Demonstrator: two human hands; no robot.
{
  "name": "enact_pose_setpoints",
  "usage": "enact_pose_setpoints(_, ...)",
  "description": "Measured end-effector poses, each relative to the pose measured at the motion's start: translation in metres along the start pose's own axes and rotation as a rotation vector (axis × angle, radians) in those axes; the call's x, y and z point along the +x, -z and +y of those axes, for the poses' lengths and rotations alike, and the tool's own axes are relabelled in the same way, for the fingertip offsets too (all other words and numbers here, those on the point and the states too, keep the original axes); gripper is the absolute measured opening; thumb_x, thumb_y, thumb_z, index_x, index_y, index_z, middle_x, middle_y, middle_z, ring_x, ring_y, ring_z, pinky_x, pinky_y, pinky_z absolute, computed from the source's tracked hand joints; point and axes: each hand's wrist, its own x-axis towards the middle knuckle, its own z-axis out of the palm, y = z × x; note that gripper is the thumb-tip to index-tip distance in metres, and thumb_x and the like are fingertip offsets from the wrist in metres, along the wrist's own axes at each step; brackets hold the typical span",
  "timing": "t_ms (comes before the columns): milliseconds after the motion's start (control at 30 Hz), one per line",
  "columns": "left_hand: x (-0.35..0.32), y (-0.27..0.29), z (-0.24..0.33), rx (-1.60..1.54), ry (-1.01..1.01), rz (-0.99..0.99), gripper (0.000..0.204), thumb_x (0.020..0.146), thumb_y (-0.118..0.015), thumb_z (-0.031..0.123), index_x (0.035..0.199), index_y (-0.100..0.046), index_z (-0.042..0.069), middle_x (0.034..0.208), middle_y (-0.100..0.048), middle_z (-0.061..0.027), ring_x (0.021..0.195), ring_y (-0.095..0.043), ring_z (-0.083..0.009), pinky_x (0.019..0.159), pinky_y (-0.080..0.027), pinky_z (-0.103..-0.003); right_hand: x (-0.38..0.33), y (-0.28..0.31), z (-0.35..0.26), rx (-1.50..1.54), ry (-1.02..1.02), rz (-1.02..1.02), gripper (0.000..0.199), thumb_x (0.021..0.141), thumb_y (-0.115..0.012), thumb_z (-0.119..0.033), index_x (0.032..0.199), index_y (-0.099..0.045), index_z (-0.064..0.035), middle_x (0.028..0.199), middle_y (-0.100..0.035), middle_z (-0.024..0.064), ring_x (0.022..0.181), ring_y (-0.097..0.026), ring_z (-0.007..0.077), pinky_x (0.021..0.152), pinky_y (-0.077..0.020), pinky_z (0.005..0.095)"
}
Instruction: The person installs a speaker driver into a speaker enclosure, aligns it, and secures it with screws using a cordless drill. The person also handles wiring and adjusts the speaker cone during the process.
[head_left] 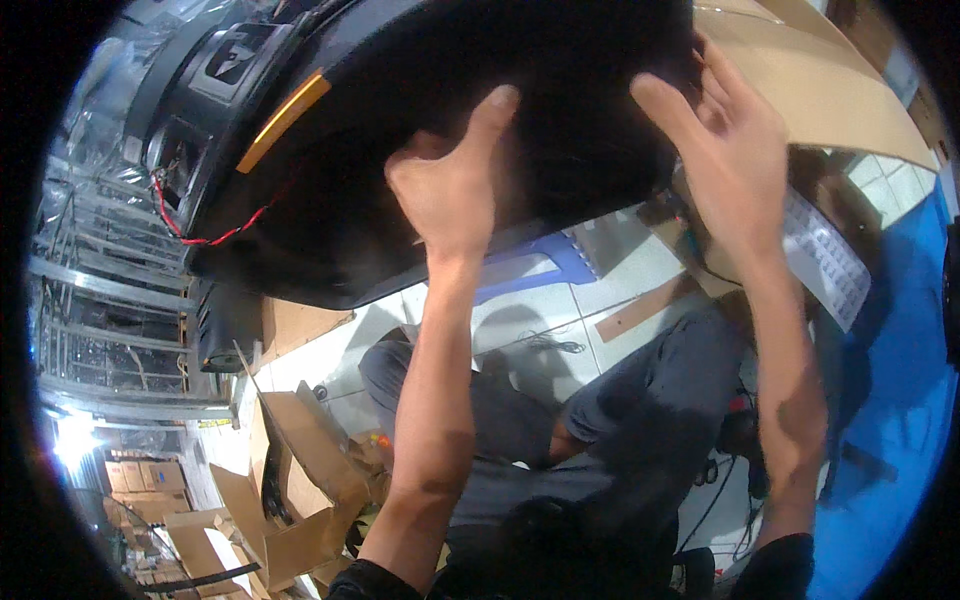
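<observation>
We are facing one large black box (575, 140) at twelve o'clock.
We are counting one orange strip (283, 122) toward its ten o'clock, one red-and-black wire (222, 240) trailing near its nine-o'clock side and one blue-violet plastic piece (582, 256) showing below it. The box is looking dark and plain, its lower edge curving. We are holding our left hand (445, 200) over its face, fingers curled, thumb raised; our right hand (735, 160) is sitting at its three-o'clock edge, thumb spread well apart from bent fingers. We are unable to tell whether either is gripping the box.
</observation>
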Motion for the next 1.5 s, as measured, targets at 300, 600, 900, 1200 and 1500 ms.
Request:
enact_pose_setpoints(300,0.002,0.002,-0.003,0.080,0.033,-0.003,0.053,0.073,-0.085,0.045,0.060,-0.059,0.001,0.061,-0.054,-0.0030,0.057,-0.048,-0.0171,0.060,-0.037,-0.033,-0.214,0.200,-0.080,-0.715,-0.345,0.014,0.038,0.092,-0.058,0.001,0.130,-0.056,0.0084,0.126,-0.064,0.0223,0.120,-0.061,0.0285,0.104,-0.0469,0.0395)
enact_pose_setpoints(600,0.012,0.005,-0.015,0.142,-0.191,-0.008,0.041,0.078,-0.085,0.029,0.097,-0.072,-0.006,0.075,-0.065,-0.0055,0.054,-0.049,-0.0166,0.058,-0.044,-0.037,-0.474,0.401,-0.073,-0.837,-0.879,0.329,0.038,0.097,-0.052,-0.003,0.135,-0.055,0.0043,0.128,-0.063,0.0185,0.117,-0.061,0.0262,0.102,-0.0478,0.0370)
enact_pose_setpoints(900,0.009,-0.001,-0.012,-0.065,0.144,0.025,0.031,0.083,-0.081,0.029,0.090,-0.077,-0.001,0.063,-0.059,0.0014,0.047,-0.037,-0.0055,0.043,-0.027,-0.025,-0.469,0.291,-0.030,-0.651,-1.060,-0.163,0.110,0.063,-0.091,-0.016,0.154,-0.030,-0.0085,0.152,-0.043,0.0150,0.143,-0.037,0.0279,0.116,-0.0301,0.0384)
enact_pose_setpoints(1200,0.008,0.000,-0.009,-0.052,0.020,0.020,0.030,0.079,-0.083,0.023,0.088,-0.074,-0.004,0.082,-0.070,-0.0035,0.064,-0.056,-0.0117,0.065,-0.045,-0.029,-0.467,0.255,0.094,-0.351,-0.758,-0.161,0.083,0.075,-0.085,-0.008,0.146,-0.044,-0.0065,0.141,-0.053,0.0116,0.119,-0.057,0.0227,0.104,-0.0446,0.0347)
enact_pose_setpoints(1500,0.003,0.006,0.002,0.034,0.010,-0.031,0.049,0.071,-0.087,0.043,0.066,-0.066,-0.001,0.065,-0.061,-0.0038,0.060,-0.053,-0.0159,0.064,-0.044,-0.034,-0.470,0.242,0.112,-0.958,-0.496,-0.016,0.028,0.089,-0.070,-0.010,0.117,-0.069,-0.0056,0.114,-0.069,0.0137,0.103,-0.065,0.0246,0.095,-0.0497,0.0358)
